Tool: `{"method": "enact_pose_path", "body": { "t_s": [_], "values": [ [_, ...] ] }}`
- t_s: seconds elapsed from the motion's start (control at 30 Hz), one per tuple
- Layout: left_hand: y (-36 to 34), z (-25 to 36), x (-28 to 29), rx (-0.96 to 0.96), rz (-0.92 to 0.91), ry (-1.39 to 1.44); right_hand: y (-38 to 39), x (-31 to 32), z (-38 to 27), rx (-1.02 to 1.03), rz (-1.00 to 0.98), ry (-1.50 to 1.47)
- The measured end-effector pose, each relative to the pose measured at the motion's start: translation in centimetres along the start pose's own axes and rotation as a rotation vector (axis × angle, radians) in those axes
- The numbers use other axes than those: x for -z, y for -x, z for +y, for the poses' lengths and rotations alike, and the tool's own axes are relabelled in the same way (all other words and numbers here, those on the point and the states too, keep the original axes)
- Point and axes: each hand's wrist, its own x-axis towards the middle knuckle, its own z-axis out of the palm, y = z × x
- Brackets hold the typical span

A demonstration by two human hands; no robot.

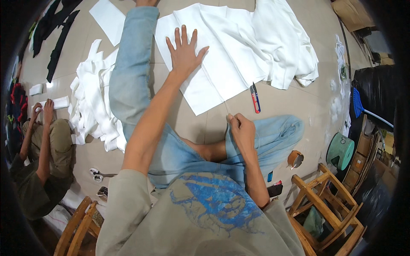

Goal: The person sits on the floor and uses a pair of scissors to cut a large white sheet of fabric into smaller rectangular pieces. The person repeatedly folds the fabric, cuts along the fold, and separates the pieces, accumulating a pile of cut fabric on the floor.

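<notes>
White fabric [218,51] is spread over the tiled floor in front of me, flat at the left and bunched into folds at the right. My left hand [184,55] lies on its flat part with the fingers spread. Close to my bent knee, my right hand [241,130] pinches the end of a thin thread [225,103] that runs up to the lower edge of the fabric. Thread snips [256,99] with red and blue handles rest on the floor just right of that edge.
White fabric strips [96,94] are heaped left of my outstretched leg. Farther left, another person [42,149] handles a white piece. Scissors [99,175] lie on the floor. At right stand a wooden stool [329,200], a green plastic stool [340,151] and a brown cup [295,159].
</notes>
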Motion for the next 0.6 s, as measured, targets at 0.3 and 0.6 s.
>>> {"method": "enact_pose_path", "body": {
  "t_s": [0.3,0.6],
  "values": [
    [-0.7,-1.6,-2.5,0.076,-0.051,-0.005,-1.4,-1.2,-1.3,0.096,0.398,-1.119],
    [-1.0,-1.4,-2.3,0.081,-0.028,-0.061,-1.3,-0.1,-0.6,-0.116,0.213,-1.505]
  ]
}}
